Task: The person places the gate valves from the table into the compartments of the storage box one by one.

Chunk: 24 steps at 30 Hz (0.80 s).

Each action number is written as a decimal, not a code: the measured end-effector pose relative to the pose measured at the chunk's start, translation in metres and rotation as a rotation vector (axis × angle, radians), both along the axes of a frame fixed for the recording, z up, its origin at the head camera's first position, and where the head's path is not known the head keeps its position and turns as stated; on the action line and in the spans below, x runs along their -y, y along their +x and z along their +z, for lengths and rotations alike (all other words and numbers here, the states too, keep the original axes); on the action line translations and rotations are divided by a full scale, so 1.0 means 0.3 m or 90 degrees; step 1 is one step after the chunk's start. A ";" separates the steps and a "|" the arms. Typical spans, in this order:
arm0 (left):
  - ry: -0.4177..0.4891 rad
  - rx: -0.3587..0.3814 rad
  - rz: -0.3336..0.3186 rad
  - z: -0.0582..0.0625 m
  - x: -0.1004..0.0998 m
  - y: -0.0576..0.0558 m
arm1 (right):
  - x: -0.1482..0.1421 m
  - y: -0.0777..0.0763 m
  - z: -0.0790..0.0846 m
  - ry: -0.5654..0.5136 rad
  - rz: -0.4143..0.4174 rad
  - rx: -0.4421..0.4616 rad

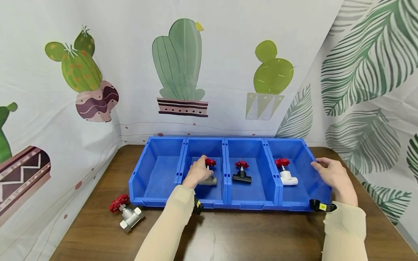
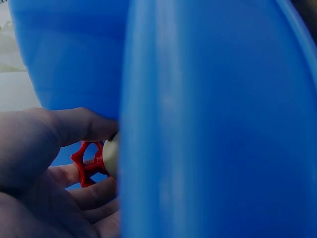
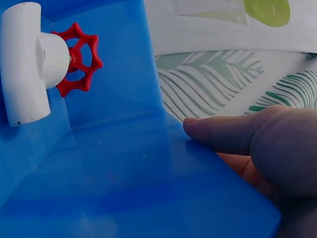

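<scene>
My left hand reaches into the second blue bin from the left and holds a grey-beige valve with a red handwheel. Thumb and fingers lie on either side of it in the left wrist view, the fingertips hidden behind the bin wall. At the far right, my right hand grips the outer wall of the end bin, thumb on the inside and fingers outside. That bin contains a white valve with a red handwheel. A black valve, also red-wheeled, lies in the third bin.
The leftmost bin joins the others in one row on the brown wooden table. A silver metal valve with a red handwheel lies on the table at front left. Behind the bins hangs a cactus-printed cloth.
</scene>
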<state>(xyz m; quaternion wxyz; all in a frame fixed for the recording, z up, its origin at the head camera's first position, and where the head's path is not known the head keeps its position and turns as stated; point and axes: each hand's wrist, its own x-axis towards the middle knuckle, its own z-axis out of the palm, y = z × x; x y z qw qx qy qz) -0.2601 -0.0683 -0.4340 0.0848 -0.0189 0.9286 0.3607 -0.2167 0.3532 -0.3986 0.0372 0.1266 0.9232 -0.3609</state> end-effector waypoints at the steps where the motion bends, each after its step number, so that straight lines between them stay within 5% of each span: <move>1: 0.000 0.000 0.001 -0.001 0.000 0.000 | 0.000 0.000 0.000 0.000 0.000 0.001; 24: 0.000 0.015 0.010 -0.003 0.002 0.000 | -0.002 -0.002 -0.001 0.007 0.003 -0.005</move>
